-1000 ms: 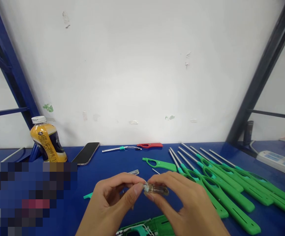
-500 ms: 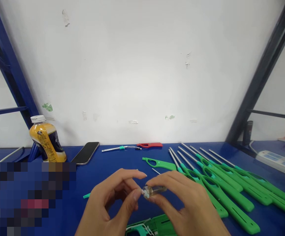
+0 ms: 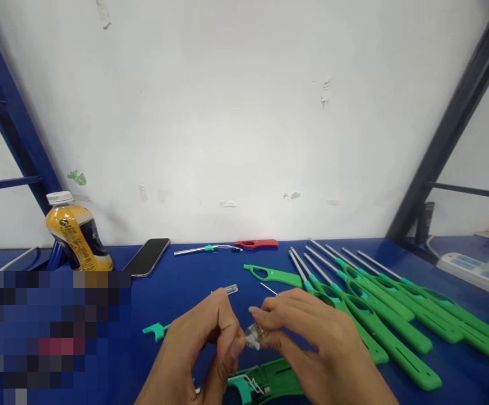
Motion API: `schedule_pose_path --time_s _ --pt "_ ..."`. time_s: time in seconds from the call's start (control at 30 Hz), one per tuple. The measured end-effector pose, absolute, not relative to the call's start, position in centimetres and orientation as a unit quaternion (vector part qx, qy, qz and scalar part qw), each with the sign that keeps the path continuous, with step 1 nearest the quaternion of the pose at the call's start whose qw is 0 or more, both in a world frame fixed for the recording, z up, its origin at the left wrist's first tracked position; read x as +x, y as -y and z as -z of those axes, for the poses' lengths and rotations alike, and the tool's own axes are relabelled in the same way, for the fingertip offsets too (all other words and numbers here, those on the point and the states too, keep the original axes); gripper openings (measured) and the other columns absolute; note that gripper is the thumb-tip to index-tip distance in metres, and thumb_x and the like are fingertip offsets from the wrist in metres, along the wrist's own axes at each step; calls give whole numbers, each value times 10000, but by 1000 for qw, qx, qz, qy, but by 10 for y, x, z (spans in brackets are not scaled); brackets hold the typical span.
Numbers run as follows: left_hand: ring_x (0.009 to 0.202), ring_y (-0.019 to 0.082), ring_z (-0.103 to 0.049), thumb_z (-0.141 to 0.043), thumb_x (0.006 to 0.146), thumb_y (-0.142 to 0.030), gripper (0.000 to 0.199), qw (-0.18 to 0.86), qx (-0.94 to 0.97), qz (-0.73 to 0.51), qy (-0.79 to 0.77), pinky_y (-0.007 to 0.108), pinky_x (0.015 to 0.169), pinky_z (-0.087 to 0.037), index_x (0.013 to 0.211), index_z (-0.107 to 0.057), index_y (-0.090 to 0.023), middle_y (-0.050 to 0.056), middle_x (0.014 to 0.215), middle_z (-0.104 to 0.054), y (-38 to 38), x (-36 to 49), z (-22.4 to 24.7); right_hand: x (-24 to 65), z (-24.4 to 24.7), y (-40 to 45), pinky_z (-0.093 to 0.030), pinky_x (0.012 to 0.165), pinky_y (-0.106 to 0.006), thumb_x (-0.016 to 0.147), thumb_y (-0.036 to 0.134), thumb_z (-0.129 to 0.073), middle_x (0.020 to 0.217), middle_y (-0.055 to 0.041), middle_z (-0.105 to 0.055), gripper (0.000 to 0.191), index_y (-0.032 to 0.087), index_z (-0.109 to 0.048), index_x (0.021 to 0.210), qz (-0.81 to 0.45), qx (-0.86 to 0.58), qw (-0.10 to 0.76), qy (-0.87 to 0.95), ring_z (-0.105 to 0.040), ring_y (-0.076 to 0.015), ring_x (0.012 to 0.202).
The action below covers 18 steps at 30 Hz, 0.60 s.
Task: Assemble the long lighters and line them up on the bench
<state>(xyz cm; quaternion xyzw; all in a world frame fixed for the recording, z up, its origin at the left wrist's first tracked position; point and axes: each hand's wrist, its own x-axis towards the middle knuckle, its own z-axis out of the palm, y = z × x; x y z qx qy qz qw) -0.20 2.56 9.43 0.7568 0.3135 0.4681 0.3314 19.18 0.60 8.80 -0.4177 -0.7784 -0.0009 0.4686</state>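
Observation:
My right hand (image 3: 312, 332) pinches a small clear lighter fuel tank (image 3: 253, 334) between thumb and fingers. At the tank's whitish end, my left hand (image 3: 204, 343) has its thumb and fingertips closed on the tip; the fingers partly hide what they grip. Below both hands lies an opened green lighter shell (image 3: 280, 379) with a teal piece (image 3: 241, 387) and white wires in it. A loose teal trigger-like part (image 3: 156, 332) rests left of my left hand. Just beyond that hand lies a clear plastic piece (image 3: 230, 289), partly covered.
Several green long-neck lighters (image 3: 396, 337) are fanned out at the right. A green half shell (image 3: 276, 275), a red lighter shell (image 3: 259, 243) and a metal tube (image 3: 193, 251) lie farther back. A phone (image 3: 148, 257) and a yellow bottle (image 3: 77, 233) stand left.
My left fingers have curled into a tighter pinch at the tank's tip. The tank has tilted and sits slightly lower. The clear piece and the teal part are now more exposed.

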Motion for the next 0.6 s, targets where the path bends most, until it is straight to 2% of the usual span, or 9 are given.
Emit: schedule_pose_path --time_s 0.1,0.17,0.23,0.27,0.33,0.4,0.47,0.53,0.6 --pt "600 109 -518 -542 1071 -340 398 320 764 -466 -311 193 547 -443 711 -403 -243 -42 692 -540 -27 -2 -95 194 -90 -5 -566 695 -268 1066 140 -592 872 -11 -808 242 222 -739 892 15 -428 464 775 -769 -179 781" --pt "617 103 -575 -586 1058 -318 319 322 760 -462 -326 179 577 -482 757 -507 -245 -52 717 -595 -29 -5 -97 197 -92 -4 -573 731 -273 1052 158 -643 895 7 -815 181 235 -749 928 17 -440 465 768 -771 -178 809" --pt "660 110 -652 -628 1054 -356 133 319 754 -455 -352 176 612 -526 950 -650 -277 -63 770 -676 -33 -9 -99 201 -95 -1 -583 774 -264 1021 186 -716 945 40 -822 103 276 -763 1004 -1 -457 463 759 -777 -171 860" --pt "686 118 -682 -629 1060 -393 104 307 756 -448 -366 178 616 -540 1076 -678 -302 -65 809 -714 -35 -12 -98 204 -97 1 -589 800 -255 1009 197 -741 982 56 -821 116 304 -767 1043 -17 -468 455 757 -779 -164 893" --pt "743 136 -716 -571 1088 -438 210 259 776 -413 -400 195 606 -550 1227 -684 -329 -50 911 -767 -41 -15 -90 211 -97 4 -596 834 -238 1015 215 -740 1066 76 -808 161 355 -768 1088 -56 -489 425 760 -780 -147 947" --pt "822 172 -736 -517 1101 -416 254 200 817 -341 -419 253 668 -578 1177 -738 -316 -15 1003 -785 -44 -15 -75 218 -92 7 -601 828 -231 1051 231 -688 1106 72 -784 190 384 -766 1132 -81 -505 386 768 -776 -136 951" --pt "920 226 -749 -494 1090 -330 291 166 856 -268 -410 379 850 -612 1066 -783 -299 9 1000 -779 -46 -10 -57 224 -80 9 -606 815 -238 1081 246 -637 1098 55 -772 225 395 -763 1193 -96 -518 354 773 -776 -139 929" --pt "916 245 -756 -535 1048 -257 265 162 867 -240 -405 522 1025 -570 1012 -797 -285 9 961 -769 -45 -4 -42 228 -63 10 -615 841 -249 1093 265 -616 1093 34 -780 242 384 -760 1247 -109 -530 335 771 -784 -155 950" --pt "891 255 -759 -589 1008 -217 223 163 870 -224 -408 577 1056 -545 993 -803 -278 7 941 -761 -43 3 -32 230 -45 10 -619 892 -260 1091 286 -622 1114 13 -795 226 356 -769 1248 -120 -543 338 759 -792 -176 1000"
